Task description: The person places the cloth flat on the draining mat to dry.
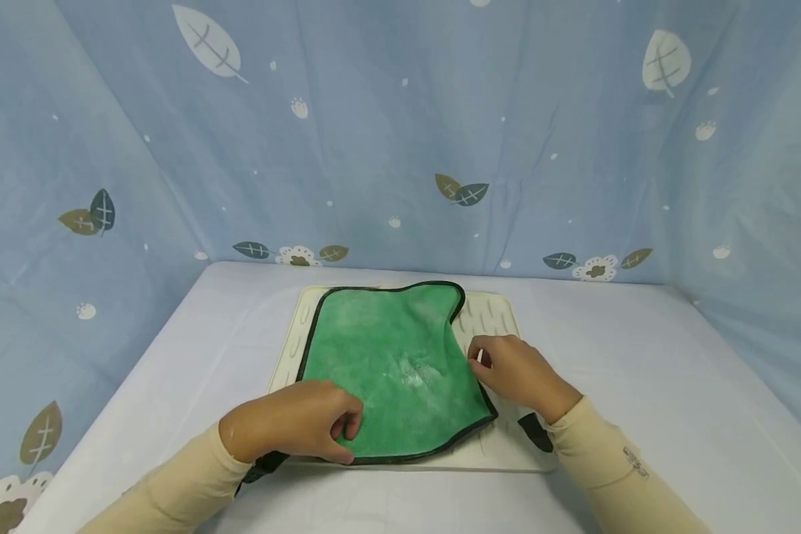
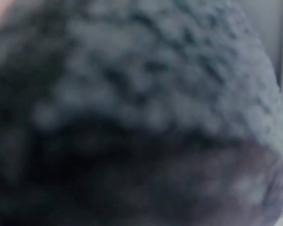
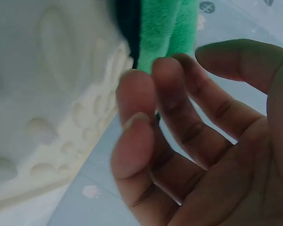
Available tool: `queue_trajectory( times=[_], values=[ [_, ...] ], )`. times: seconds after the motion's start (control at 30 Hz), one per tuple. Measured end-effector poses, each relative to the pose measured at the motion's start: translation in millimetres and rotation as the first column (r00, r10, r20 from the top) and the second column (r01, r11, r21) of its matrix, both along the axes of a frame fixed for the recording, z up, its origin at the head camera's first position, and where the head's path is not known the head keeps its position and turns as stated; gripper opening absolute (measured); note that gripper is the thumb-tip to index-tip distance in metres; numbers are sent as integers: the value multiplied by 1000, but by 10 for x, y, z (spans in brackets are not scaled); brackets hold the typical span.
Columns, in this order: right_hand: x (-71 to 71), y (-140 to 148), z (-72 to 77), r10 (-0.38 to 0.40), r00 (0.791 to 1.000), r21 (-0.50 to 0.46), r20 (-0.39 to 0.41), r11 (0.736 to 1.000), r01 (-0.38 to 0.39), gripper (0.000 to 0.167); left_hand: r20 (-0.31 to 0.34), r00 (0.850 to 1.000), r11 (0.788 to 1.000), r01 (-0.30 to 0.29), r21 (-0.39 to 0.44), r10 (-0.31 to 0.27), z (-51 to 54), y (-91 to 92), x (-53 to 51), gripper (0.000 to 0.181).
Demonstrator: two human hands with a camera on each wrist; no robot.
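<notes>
A green plush towel (image 1: 387, 348) with black trim lies over a cream board (image 1: 487, 315) marked with oval shapes. The towel's far right corner curls, and a whitish smudge shows on its face. My left hand (image 1: 300, 419) is at the towel's near left edge, thumb and forefinger curled at the trim. In the left wrist view, blurred grey fuzzy fabric (image 2: 155, 70) fills most of the picture and hides the fingers. My right hand (image 1: 517, 371) is beside the towel's right edge, its fingers loosely bent and thumb apart, with nothing between them in the right wrist view.
Beneath the board is a table with a white cloth (image 1: 641, 356). A blue curtain (image 1: 387, 133) printed with leaves and flowers stands behind it and along both sides. Dark straps (image 1: 536, 432) show at the wrists.
</notes>
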State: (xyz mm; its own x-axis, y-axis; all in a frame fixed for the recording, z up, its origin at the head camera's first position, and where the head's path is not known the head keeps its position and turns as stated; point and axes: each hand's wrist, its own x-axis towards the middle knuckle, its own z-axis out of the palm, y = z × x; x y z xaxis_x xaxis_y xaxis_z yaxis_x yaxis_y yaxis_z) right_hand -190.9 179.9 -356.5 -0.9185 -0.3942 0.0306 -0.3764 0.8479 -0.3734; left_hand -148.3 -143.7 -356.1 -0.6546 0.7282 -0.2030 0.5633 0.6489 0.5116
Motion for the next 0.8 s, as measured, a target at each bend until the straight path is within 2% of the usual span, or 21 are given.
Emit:
queue_trajectory(
  times=[0.47, 0.8],
  values=[
    [5, 58, -53, -8, 991, 86, 133, 996, -4, 5, -8, 1000, 1000, 0, 5, 0, -10, 3, 4, 24],
    [5, 57, -62, 29, 986, 101, 165, 994, -46, 14, -11, 1000, 1000, -3, -2, 3, -14, 6, 1, 24]
  ],
)
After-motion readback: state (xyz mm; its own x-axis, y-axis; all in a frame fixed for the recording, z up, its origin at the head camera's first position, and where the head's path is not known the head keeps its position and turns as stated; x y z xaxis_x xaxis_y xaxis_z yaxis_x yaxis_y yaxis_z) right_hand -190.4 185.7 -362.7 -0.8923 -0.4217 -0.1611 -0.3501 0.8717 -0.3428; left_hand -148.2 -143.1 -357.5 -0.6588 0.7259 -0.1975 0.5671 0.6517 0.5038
